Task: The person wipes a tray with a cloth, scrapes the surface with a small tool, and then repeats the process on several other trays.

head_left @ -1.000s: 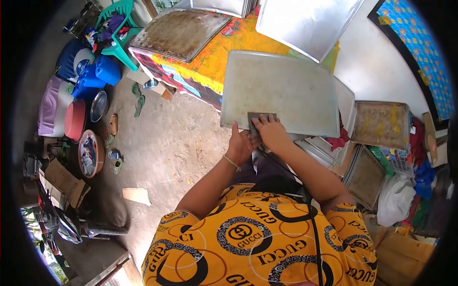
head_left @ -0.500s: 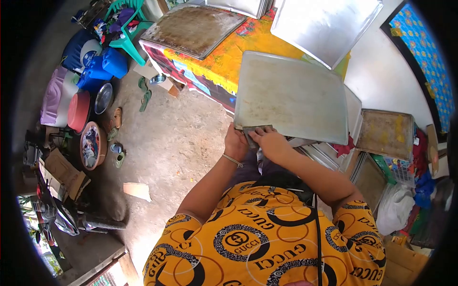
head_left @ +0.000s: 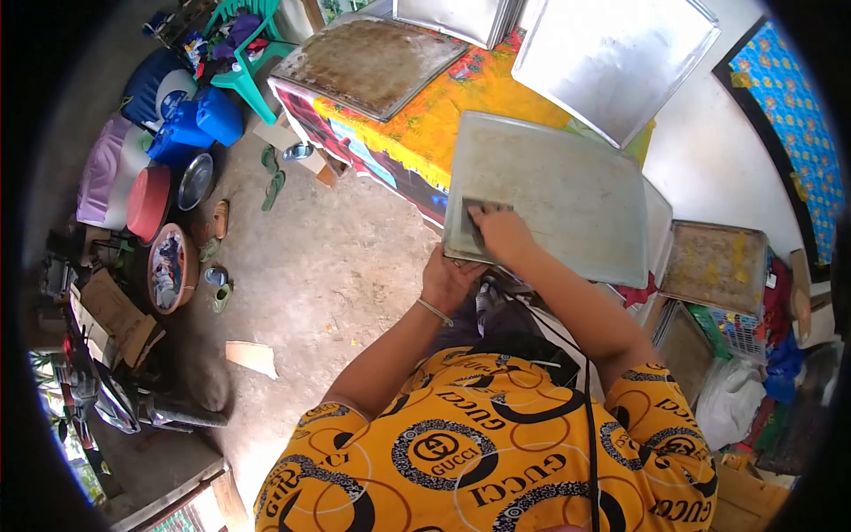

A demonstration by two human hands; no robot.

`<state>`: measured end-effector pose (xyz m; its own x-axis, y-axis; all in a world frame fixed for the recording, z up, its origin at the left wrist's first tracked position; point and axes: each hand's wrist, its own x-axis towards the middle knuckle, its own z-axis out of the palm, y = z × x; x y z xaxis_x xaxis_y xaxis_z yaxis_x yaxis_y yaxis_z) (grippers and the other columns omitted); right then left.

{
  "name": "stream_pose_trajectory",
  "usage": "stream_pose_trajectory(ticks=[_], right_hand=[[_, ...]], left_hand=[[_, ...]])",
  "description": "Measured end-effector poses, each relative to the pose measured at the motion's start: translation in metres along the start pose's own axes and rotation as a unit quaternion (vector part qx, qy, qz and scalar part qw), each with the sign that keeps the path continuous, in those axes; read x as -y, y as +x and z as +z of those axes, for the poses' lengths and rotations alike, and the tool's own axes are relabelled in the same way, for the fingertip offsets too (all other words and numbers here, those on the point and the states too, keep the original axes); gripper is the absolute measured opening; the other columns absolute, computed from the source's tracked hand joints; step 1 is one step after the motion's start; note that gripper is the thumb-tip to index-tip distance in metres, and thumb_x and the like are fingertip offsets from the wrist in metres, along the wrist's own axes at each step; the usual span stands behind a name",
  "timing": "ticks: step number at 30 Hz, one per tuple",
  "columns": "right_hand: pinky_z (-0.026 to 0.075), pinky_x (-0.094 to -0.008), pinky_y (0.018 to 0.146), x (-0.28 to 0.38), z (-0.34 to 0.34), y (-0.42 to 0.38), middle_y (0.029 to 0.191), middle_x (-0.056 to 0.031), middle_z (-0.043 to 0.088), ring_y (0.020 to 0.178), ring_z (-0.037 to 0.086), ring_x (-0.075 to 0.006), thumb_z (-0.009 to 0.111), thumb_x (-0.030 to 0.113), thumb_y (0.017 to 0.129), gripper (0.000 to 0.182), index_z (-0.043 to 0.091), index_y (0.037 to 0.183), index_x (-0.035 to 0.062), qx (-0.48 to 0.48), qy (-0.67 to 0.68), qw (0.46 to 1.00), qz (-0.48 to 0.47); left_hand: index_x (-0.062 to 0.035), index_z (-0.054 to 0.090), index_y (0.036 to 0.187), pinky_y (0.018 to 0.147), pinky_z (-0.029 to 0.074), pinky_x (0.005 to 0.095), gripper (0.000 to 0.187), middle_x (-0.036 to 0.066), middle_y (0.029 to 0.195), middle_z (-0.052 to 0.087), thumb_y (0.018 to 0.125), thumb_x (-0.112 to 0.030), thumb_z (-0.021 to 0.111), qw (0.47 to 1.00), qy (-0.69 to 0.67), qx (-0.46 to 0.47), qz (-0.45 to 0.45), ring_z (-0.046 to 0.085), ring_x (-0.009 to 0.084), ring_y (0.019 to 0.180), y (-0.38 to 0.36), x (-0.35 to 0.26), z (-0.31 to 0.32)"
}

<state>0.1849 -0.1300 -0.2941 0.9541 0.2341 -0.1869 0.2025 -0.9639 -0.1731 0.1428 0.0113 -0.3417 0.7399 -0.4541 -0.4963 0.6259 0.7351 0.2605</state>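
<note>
A large flat metal baking tray point(head_left: 567, 195), dull grey with brownish stains, stands tilted in front of me against the table's edge. My left hand point(head_left: 450, 278) grips its near edge close to the lower left corner, with the fingers partly hidden under the rim. Pressed flat on the tray's left part is a dark grey piece of sandpaper point(head_left: 472, 232). My right hand point(head_left: 500, 232) holds that piece down with its fingers on top.
A brown-stained tray point(head_left: 372, 62) lies on the table with a yellow flowered cloth point(head_left: 434, 133). A shiny tray point(head_left: 612, 71) leans behind. Another stained tray point(head_left: 714, 266) rests on a crate at right. Basins point(head_left: 173, 266), slippers and a green chair point(head_left: 253, 75) are at left.
My right hand has slid the sandpaper up from the tray's near edge onto its face. My left hand stays at the near edge, its fingers now more under the rim.
</note>
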Motion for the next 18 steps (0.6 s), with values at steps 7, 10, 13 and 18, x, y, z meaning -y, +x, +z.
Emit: stream_pose_trajectory(ticks=[7, 10, 13, 18], right_hand=[[0.048, -0.0440, 0.084, 0.012, -0.020, 0.001, 0.122, -0.0151, 0.054, 0.112, 0.050, -0.0383, 0.047, 0.018, 0.086, 0.037, 0.055, 0.122, 0.0122, 0.063, 0.108, 0.992, -0.017], [0.046, -0.0450, 0.086, 0.020, 0.023, -0.029, 0.125, -0.0145, 0.052, 0.112, 0.051, -0.0364, 0.047, 0.017, 0.086, 0.040, 0.050, 0.126, 0.0130, -0.041, -0.052, 0.997, -0.042], [0.046, -0.0449, 0.085, 0.014, 0.028, -0.026, 0.122, -0.0149, 0.052, 0.107, 0.054, -0.0360, 0.047, 0.015, 0.085, 0.038, 0.047, 0.123, 0.0097, -0.100, -0.113, 0.987, -0.055], [0.046, -0.0449, 0.084, 0.008, 0.008, 0.006, 0.121, -0.0163, 0.052, 0.105, 0.054, -0.0354, 0.046, 0.013, 0.085, 0.037, 0.049, 0.121, 0.0089, -0.055, -0.048, 0.997, -0.011]], left_hand=[[-0.0029, 0.041, 0.125, 0.098, 0.039, 0.0468, 0.053, 0.020, 0.123, 0.049, 0.099, -0.041, 0.017, 0.999, -0.005, -0.018, 0.027, 0.049, 0.0331, 0.114, 0.012, -0.005, -0.006], [-0.0001, 0.034, 0.131, 0.103, 0.036, 0.0480, 0.054, 0.022, 0.129, 0.045, 0.099, -0.040, 0.015, 0.999, 0.025, 0.000, 0.044, 0.046, 0.0346, 0.119, 0.008, -0.012, 0.003], [0.0003, 0.032, 0.133, 0.105, 0.034, 0.0487, 0.054, 0.022, 0.132, 0.042, 0.099, -0.039, 0.014, 0.999, 0.015, -0.016, 0.026, 0.045, 0.0358, 0.120, 0.004, -0.004, 0.007], [-0.0009, 0.039, 0.127, 0.102, 0.037, 0.0481, 0.049, 0.021, 0.126, 0.048, 0.099, -0.035, 0.019, 0.999, 0.022, -0.029, 0.015, 0.048, 0.0348, 0.117, 0.004, -0.004, 0.009]])
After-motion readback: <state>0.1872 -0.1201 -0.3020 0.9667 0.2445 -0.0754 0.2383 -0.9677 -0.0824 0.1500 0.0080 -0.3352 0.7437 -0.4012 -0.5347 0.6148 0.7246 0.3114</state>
